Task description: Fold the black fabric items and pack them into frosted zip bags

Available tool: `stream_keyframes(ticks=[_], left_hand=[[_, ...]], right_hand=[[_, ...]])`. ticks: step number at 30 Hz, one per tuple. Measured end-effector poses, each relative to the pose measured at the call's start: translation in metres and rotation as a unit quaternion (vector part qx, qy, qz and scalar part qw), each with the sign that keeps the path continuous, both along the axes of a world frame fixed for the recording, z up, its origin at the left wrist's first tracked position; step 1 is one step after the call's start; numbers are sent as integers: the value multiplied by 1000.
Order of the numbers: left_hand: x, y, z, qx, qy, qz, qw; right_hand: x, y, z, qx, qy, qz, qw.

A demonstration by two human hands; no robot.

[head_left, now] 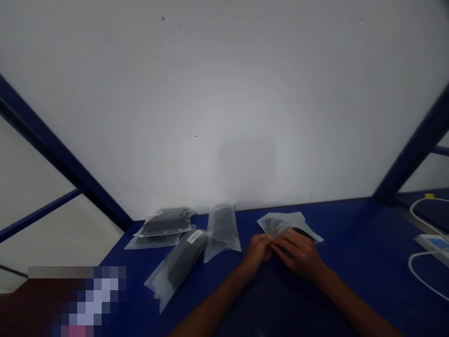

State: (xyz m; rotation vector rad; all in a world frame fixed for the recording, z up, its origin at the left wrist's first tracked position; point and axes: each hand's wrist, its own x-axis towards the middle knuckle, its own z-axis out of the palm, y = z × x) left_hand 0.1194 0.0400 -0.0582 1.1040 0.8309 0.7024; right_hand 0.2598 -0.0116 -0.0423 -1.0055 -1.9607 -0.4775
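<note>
In the head view, the left hand [258,252] appears to pinch the near left edge of the frosted bag [278,221], thumb and fingers drawn together. The right hand [300,250] lies over the bag's near side, its fingertips meeting the left's; its thumb is hidden, so I cannot tell whether it grips too. The bag lies at the back of the blue surface [343,243], near the wall [280,103], with a dark item [304,232] showing beside the right hand.

The thin film could crease or tear if the fingers pull unevenly. The dark item might slide out if that side is open, which I cannot confirm. A leftward sweep of the left arm could knock the slanted bag [187,257] into the upright bag [222,229], as those two touch.

The slanted bag has a white label [195,236] with dark marks, and the stacked bags [166,223] show a smaller tag [158,213]; neither is legible. No brand can be read anywhere.
</note>
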Motion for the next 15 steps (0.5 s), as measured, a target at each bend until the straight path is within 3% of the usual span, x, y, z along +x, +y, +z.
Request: stream_keyframes(ticks=[6,15], left_hand=[[-1,1,-2,-5,-9,-2,1000],[0,3,-6,-15,-20,1,1000]], right_hand=[[5,0,-1,-31,-17,-7,999],[1,-3,7,6,-44,-61,997]])
